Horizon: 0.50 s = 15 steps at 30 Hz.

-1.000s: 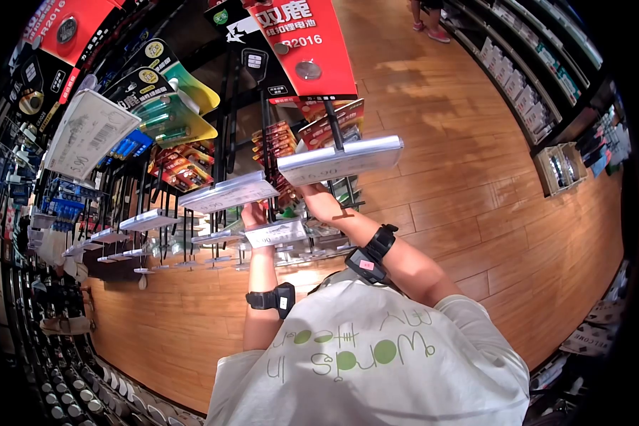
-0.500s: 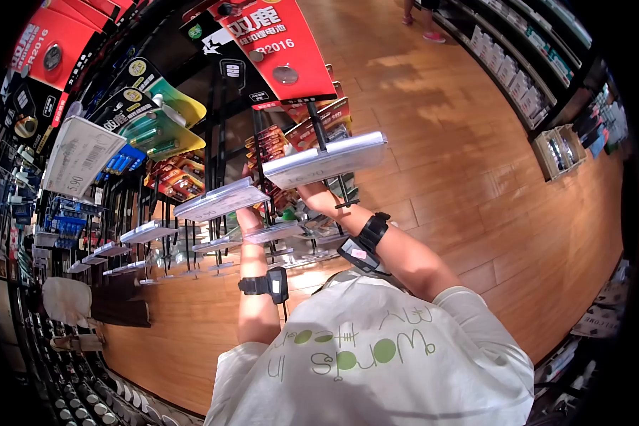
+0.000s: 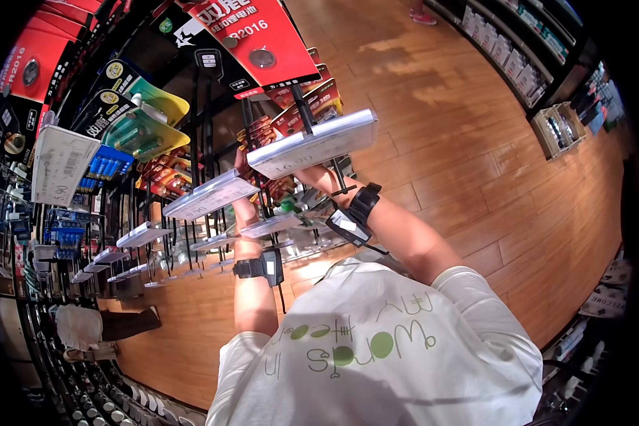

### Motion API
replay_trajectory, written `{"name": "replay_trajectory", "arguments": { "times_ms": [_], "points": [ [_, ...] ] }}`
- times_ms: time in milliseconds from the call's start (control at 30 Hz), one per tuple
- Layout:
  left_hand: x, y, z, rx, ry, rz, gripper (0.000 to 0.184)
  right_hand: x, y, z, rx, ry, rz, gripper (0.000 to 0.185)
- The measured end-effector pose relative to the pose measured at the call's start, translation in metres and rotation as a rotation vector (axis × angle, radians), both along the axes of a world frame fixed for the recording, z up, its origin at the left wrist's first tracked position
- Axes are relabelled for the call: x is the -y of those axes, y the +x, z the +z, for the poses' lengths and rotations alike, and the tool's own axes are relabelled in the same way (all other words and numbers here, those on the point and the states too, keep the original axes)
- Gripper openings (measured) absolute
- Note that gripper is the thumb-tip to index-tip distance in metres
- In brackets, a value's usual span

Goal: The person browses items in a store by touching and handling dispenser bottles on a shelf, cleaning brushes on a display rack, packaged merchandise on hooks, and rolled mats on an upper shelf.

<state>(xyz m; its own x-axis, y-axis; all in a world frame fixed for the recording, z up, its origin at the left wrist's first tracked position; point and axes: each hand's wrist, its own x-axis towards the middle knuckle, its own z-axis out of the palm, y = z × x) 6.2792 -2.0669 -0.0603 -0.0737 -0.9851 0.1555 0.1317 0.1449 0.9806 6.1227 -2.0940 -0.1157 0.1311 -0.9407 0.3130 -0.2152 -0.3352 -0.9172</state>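
My left hand [image 3: 244,211] reaches up among the hooks of a battery rack, partly behind a price tag [image 3: 211,196]; a few fingertips show above that tag. My right hand [image 3: 319,177] is behind and below a wider price tag [image 3: 314,145], its fingers hidden. Between and above my hands hang red and orange battery packs [image 3: 261,133]. Whether either hand holds a pack cannot be made out. A large red and black CR2016 card [image 3: 263,58] hangs above them.
More battery cards [image 3: 140,133], blue packs [image 3: 106,167] and price tags on hooks are at the left. A person [image 3: 85,326] is at the lower left, another's foot [image 3: 424,19] at the top. Shelves with a wooden box [image 3: 559,131] stand right.
The rack has shifted left and slightly up in view. Both my arms have moved a little up and left, hands still among the hooks. A person has come into view at the lower left.
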Motion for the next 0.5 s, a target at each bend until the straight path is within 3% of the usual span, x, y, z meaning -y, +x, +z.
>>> {"name": "replay_trajectory", "arguments": {
  "times_ms": [100,267,367,500],
  "points": [
    [-0.002,0.001,0.000,0.006,0.015,-0.007,0.064,-0.002,0.002,0.002,0.072,0.142,0.068,0.037],
    [0.001,0.011,-0.006,-0.034,0.019,-0.001,0.065,-0.011,-0.001,0.010,-0.041,0.076,0.046,0.039],
    [0.001,0.011,-0.005,-0.014,0.030,0.020,0.063,-0.011,-0.001,0.008,0.119,0.133,0.041,0.037],
    [0.028,0.021,-0.026,-0.150,0.026,-0.070,0.062,-0.004,-0.008,0.012,-0.110,0.124,0.007,0.035]
  ]
}}
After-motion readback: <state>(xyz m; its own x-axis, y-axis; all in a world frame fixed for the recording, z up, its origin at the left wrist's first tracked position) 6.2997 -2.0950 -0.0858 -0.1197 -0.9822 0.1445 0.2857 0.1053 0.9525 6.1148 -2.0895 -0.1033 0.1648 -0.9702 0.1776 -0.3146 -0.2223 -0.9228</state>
